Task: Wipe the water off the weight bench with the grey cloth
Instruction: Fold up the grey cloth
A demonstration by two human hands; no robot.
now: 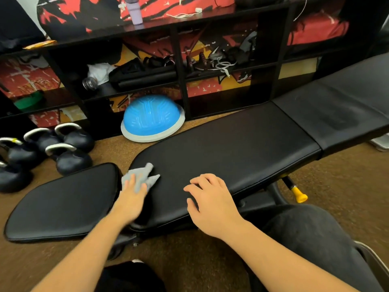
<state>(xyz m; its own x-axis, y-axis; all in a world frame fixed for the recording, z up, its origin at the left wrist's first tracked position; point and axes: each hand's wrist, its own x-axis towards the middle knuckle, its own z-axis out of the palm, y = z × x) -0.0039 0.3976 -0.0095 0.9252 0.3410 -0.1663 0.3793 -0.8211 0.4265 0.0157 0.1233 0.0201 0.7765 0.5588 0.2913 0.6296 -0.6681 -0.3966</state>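
Note:
The black padded weight bench (242, 144) runs from lower left to upper right, in a small seat pad (63, 203), a long middle pad and a back pad. A small grey cloth (145, 175) lies crumpled at the left end of the middle pad. My left hand (131, 197) presses flat on the cloth, fingers spread over it and slightly blurred. My right hand (210, 199) rests palm down on the middle pad, fingers apart, holding nothing. I cannot make out water on the dark surface.
A blue half-ball balance trainer (152, 119) leans against the black shelf unit (181, 66) behind the bench. Several kettlebells (63, 152) stand on the brown floor at the left. A yellow adjustment knob (300, 194) sticks out under the bench. My knee (305, 239) is at lower right.

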